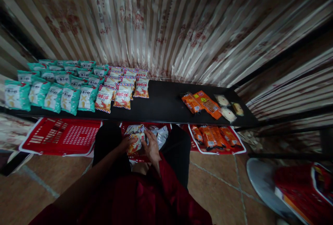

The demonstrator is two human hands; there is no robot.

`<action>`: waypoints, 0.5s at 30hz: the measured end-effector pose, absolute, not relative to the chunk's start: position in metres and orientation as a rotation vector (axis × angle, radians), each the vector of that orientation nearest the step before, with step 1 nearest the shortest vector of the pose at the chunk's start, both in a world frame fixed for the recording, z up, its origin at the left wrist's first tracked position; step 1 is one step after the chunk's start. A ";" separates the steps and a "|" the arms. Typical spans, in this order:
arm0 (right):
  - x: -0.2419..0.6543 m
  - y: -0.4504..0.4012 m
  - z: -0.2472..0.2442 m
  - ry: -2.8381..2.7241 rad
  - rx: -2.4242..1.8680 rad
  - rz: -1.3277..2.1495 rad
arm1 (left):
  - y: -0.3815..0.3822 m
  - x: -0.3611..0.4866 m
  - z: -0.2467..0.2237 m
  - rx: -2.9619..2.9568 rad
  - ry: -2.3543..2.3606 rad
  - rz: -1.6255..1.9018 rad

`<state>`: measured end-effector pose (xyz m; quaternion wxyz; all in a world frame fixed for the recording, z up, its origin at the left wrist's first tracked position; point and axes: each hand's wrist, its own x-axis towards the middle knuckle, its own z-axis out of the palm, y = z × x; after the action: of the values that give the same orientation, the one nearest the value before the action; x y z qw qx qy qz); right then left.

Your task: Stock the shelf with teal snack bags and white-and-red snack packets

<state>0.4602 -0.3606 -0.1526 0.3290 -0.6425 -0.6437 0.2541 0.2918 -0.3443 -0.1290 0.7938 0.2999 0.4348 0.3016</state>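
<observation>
Over a red basket between my knees, my left hand (126, 144) and my right hand (153, 148) are closed around a small orange-and-white snack bag (135, 142), one at each side of it. Several more bags of silvery, crinkled wrapping (161, 135) lie in that basket, partly covered by my right hand. On the black shelf (163, 103) ahead, matching orange-and-white snack bags (122, 96) stand in rows, front sides facing me. Directly left of them are rows of teal-and-white snack bags (70, 98).
Orange packets (208, 104) and pale wrapped pieces (228, 114) lie on the shelf's right. Below the shelf, a red basket (78, 136) sits left and another with orange packets (209, 138) sits right. A grey stool (256, 180) stands at lower right. Striped curtain (156, 20) hangs behind.
</observation>
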 end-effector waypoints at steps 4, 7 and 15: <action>0.462 -0.360 -0.152 -1.729 -1.658 0.663 | -0.342 0.290 -0.126 0.655 0.952 0.638; 0.463 -0.360 -0.152 -1.736 -1.651 0.648 | -0.342 0.290 -0.121 0.652 0.949 0.639; 0.461 -0.358 -0.150 -1.589 -1.720 0.684 | -0.342 0.288 -0.121 0.614 0.960 0.630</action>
<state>0.4611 -0.3585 -0.1504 0.3436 -0.6621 -0.6117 0.2634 0.2881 -0.3421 -0.1206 0.7956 0.2857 0.4467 0.2931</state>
